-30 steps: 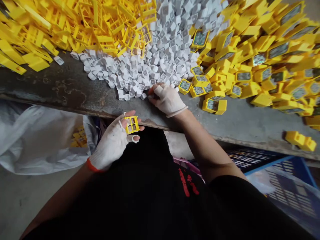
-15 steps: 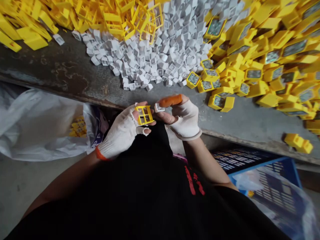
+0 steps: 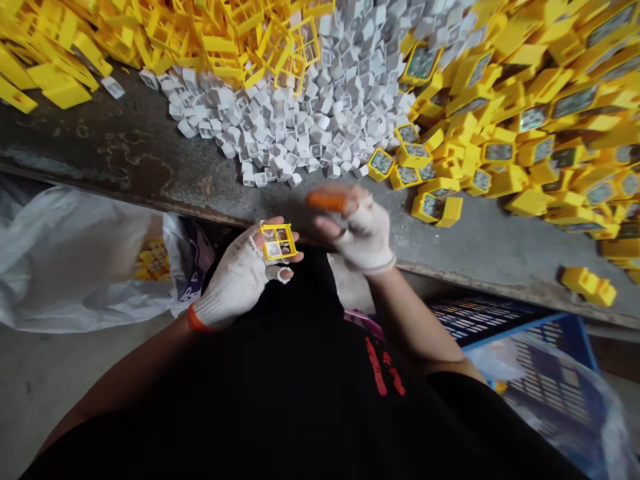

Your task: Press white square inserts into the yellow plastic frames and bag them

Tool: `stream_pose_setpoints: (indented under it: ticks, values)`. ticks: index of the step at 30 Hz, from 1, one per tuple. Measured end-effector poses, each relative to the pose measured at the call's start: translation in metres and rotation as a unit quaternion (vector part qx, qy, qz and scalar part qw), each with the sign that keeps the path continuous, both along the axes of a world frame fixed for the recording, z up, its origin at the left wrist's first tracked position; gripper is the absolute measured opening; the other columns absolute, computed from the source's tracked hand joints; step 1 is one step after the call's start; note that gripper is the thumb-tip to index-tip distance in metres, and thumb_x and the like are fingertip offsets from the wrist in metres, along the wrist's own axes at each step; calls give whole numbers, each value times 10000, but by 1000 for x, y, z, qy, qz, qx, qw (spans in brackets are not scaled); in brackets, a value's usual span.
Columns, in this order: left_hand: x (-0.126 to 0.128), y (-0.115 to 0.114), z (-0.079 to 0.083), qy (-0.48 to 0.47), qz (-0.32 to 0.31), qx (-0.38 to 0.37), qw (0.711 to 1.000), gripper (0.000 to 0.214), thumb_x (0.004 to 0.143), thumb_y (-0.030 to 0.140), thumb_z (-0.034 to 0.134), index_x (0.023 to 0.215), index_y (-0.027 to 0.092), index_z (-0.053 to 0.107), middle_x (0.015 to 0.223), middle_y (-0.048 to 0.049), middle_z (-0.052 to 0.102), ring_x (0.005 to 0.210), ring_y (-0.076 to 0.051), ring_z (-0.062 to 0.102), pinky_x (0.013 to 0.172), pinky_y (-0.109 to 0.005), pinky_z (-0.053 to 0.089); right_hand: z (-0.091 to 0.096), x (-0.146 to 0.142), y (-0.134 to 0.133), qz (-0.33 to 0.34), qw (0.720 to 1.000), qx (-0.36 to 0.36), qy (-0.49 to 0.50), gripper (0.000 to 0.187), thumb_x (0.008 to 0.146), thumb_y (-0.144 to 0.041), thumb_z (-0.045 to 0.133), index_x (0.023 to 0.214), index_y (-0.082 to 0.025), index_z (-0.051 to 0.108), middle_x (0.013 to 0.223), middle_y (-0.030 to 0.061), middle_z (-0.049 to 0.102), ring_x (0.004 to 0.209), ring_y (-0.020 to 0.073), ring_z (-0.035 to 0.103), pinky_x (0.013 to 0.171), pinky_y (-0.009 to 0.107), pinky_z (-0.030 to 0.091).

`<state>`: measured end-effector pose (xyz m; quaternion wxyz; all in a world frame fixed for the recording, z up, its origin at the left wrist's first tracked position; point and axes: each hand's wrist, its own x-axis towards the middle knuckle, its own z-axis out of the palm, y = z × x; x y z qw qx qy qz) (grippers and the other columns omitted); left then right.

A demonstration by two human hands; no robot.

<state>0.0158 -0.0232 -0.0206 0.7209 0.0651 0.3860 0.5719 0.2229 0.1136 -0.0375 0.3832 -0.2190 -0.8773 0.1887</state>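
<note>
My left hand point(image 3: 239, 279), in a white fingerless glove, is closed on a small yellow four-cell frame point(image 3: 279, 241), held just below the table edge. A white piece seems to sit in the frame's lower-left cell. My right hand point(image 3: 361, 230), also gloved and with an orange cot on the forefinger, hovers just right of the frame over the table edge. It is smeared by motion, so I cannot see whether it holds anything. A heap of small white cubes point(image 3: 310, 113) lies just beyond both hands.
The grey worktable point(image 3: 150, 167) carries a pile of empty yellow frames point(image 3: 225, 40) at the back left and filled yellow blocks point(image 3: 500, 133) at the right. A stray yellow block point(image 3: 587, 285) lies near the front edge. A white bag point(image 3: 75, 267) hangs left, with a blue crate point(image 3: 525, 327) below right.
My right hand picked a white cube from the heap and brought it to the frame. It now draws back to the right, and the cube no longer shows in its fingers.
</note>
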Motion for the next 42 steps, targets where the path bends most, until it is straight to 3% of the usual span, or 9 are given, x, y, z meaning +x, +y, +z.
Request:
stream_pose_setpoints:
  ticks: [5,9,14,19,24,30,35,39,42]
  values:
    - [-9,-1,-4,19,42,-8,999,306,1011,367,903,1256,197,836,1111,-94,897,890,-275,890,640,-301,658,-19,-27,57,-90,972,-17,-218,279,1111,-289,709,1367,-294,819,1357,133,859,1298,372,757,1149,588,552]
    - [-12,-2,-5,19,49,-6,999,296,1006,381,908,1225,199,827,1111,-93,897,877,-270,887,629,-296,653,-27,-43,56,-105,958,-28,-264,205,1061,-244,709,1233,-253,821,1270,147,862,1223,375,744,1124,562,532]
    - [-12,-1,-4,27,46,-16,998,305,993,387,925,1207,194,823,1073,-84,891,823,-244,867,610,-278,643,-25,-13,34,-107,968,-92,-206,208,996,-263,783,1199,-244,824,1134,106,875,1075,325,787,1043,501,582]
    - [-3,0,-2,40,24,-18,999,312,984,379,928,1195,175,825,1054,-94,879,834,-245,863,604,-266,632,-22,13,17,-53,981,-177,-64,94,1014,-338,828,1084,-282,856,1077,56,880,1042,277,803,1007,459,656]
    - [5,-1,1,44,5,-3,999,343,983,394,927,1224,173,825,1072,-99,876,811,-242,850,594,-273,628,-8,13,-7,-9,973,-226,41,361,1059,-638,835,1097,-280,859,1088,51,894,990,248,827,976,435,683]
    - [9,-1,10,32,-22,0,999,252,1034,389,875,1128,165,810,1069,-107,873,759,-234,834,561,-274,613,12,17,-20,59,992,-115,-9,356,1138,-639,733,1094,-326,897,1093,60,932,990,270,866,988,495,672]
    - [11,-2,12,26,-46,8,999,252,1000,364,921,1108,168,804,1026,-84,867,731,-223,836,547,-256,622,6,22,-16,97,994,-51,-7,329,1168,-599,691,1103,-351,896,1082,44,939,1009,266,868,942,487,672]
    - [7,-3,5,7,-95,13,995,333,965,418,973,1083,149,815,996,-115,867,695,-225,831,511,-247,611,5,28,-15,117,991,-12,-60,400,1199,-621,578,1122,-379,887,1100,41,940,1068,277,866,962,511,670]
    - [0,-5,1,-25,-140,16,990,450,906,515,1031,1080,150,833,941,-120,863,699,-241,847,504,-229,604,16,31,-18,144,983,62,-97,390,1242,-496,480,1236,-406,860,1167,7,941,1149,259,863,1003,496,671]
